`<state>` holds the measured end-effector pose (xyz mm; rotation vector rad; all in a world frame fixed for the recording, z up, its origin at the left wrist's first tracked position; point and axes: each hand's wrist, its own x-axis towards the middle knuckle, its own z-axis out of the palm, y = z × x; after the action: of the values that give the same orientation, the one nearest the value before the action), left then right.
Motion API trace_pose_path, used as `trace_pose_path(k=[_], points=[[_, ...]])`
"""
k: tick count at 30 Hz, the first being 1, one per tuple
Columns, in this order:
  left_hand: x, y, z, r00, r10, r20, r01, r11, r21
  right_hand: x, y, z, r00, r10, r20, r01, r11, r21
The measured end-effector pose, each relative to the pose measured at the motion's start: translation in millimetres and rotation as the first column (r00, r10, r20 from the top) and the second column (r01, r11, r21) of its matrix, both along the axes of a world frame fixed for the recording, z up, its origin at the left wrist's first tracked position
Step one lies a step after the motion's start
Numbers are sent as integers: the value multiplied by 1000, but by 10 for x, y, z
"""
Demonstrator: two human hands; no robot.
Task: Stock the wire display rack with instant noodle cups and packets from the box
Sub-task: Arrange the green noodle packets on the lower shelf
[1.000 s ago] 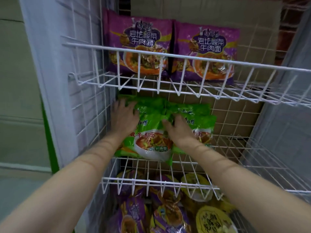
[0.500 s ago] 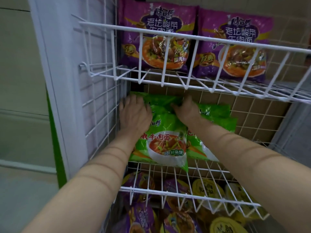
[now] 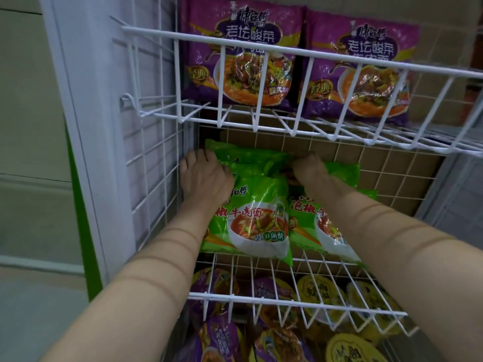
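Glossy green plastic noodle packets (image 3: 251,220) lie overlapped on the middle white wire shelf (image 3: 287,301), long axes running front to back, printed faces up, bottom edges toward the camera. The left hand (image 3: 206,176) rests flat on the front packet's left side, fingers straight. The right hand (image 3: 308,168) curls over the packets' far edge, gripping it. Above, purple plastic noodle packets (image 3: 243,53) stand upright; beyond the rack is a pale wall (image 3: 26,126).

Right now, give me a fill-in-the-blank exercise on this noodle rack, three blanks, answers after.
1. Both hands, the left hand and the right hand, rest on packets coloured ____.
2. The purple packets stand on the ____ shelf of the three.
3. The yellow-lidded cups sit on the shelf ____ the green packets.

Answers: green; top; below
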<state>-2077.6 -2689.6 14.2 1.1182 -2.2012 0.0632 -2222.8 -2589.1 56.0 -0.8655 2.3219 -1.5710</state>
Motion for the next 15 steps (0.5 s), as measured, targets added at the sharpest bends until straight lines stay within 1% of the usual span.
trace_pose_path(k=[1,2,4,5,7,8,10,12,14,15], points=[[-1,21,4,1000,-1,-15,1,1000,-11,-3,-15,-9,1000,6,7,-6,1000,-1],[-2,38,4,1000,-6,-27,6,1000,-22,11,-17,-15,1000,25,12,-25,999,-40],[15,63,22,998,-20,-53,19,999,-29,107,-29,11,993,92,78,-86,993,-80],[20,49,23,998,-25,-60,23,999,-24,95,-58,6,992,104,67,-100,993,-62],[18,-4,8,998,-49,-27,47,997,-53,128,-74,-11,997,71,-33,-70,996,57],[21,-16,3,998,-67,-9,66,995,-70,145,-55,-13,995,38,-90,-28,994,106],[23,-24,0,996,-88,-4,88,991,-97,149,-26,-29,984,-16,-178,43,988,148],[22,-15,-11,994,-93,-50,84,984,-157,177,17,-34,978,-32,-205,67,983,169],[21,-12,-23,985,-132,-115,106,973,-204,176,58,-43,984,-8,-180,42,982,186],[9,-18,-40,979,-150,-135,115,965,-234,183,78,-39,981,18,-192,22,979,205]])
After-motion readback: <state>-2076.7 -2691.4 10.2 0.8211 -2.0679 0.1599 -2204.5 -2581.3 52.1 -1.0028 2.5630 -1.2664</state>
